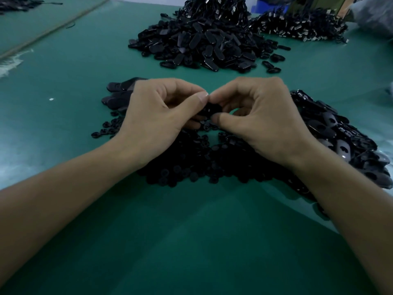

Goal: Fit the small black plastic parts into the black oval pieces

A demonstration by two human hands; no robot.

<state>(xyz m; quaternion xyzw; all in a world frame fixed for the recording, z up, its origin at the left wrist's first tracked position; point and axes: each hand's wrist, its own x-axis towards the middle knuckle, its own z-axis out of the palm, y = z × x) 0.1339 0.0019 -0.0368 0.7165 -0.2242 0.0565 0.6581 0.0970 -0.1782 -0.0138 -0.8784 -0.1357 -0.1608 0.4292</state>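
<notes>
My left hand (161, 111) and my right hand (261, 116) meet at the middle of the green table, fingertips together. Between them they pinch a black oval piece (210, 109); most of it is hidden by the fingers, and I cannot tell whether a small part sits in it. Under my wrists lies a heap of small black plastic parts (191, 165). A pile of black oval pieces (344, 141) spreads to the right of my right hand. A few oval pieces (121, 88) lie just beyond my left hand.
A big mound of black oval pieces (202, 41) stands further back on the green table (191, 241). Behind it to the right lies a heap of black parts with metal ends (302, 26). A blue bin (270, 5) sits at the far edge.
</notes>
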